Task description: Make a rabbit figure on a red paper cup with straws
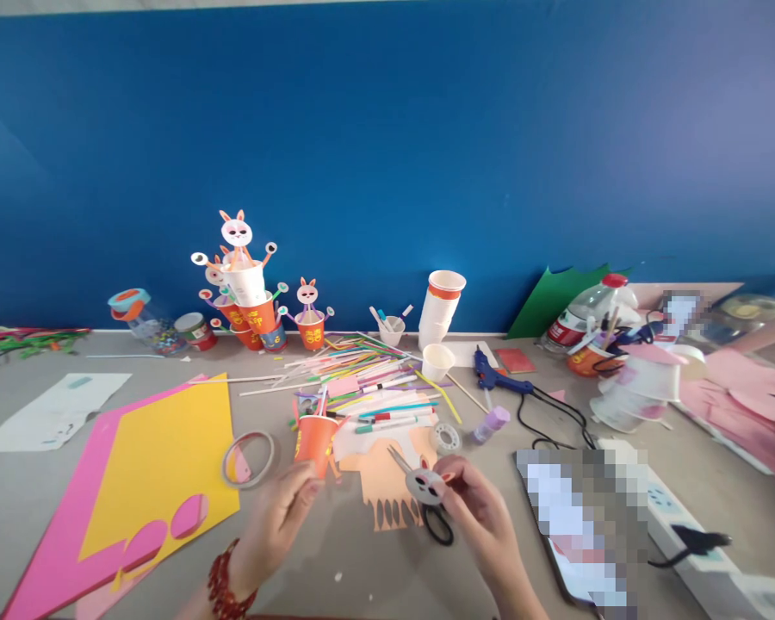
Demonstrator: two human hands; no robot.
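Note:
My left hand [277, 512], slightly blurred, is closed on the lower part of an orange paper cup [314, 437]. Thin sticks rise from the cup's mouth. In my right hand [481, 508], a white paper rabbit face [424, 487] with orange ears and dark eyes is pinched between thumb and fingers. Beneath the face lie scissors [437, 527] with black handles, partly hidden by it. Peach paper [387, 482] with cut-out slots lies between my hands. Left of the cup is a roll of tape [249, 459]; a smaller tape roll [448, 438] lies above my right hand.
Loose sticks and markers [387, 418] cover the middle. Rabbit cups [257, 314] stand at the back left, stacked white cups [439, 314] at the back. Right are a blue glue gun [500, 379], a glue stick [491, 425], a phone and a power strip [672, 508]. Yellow paper [168, 465] lies left.

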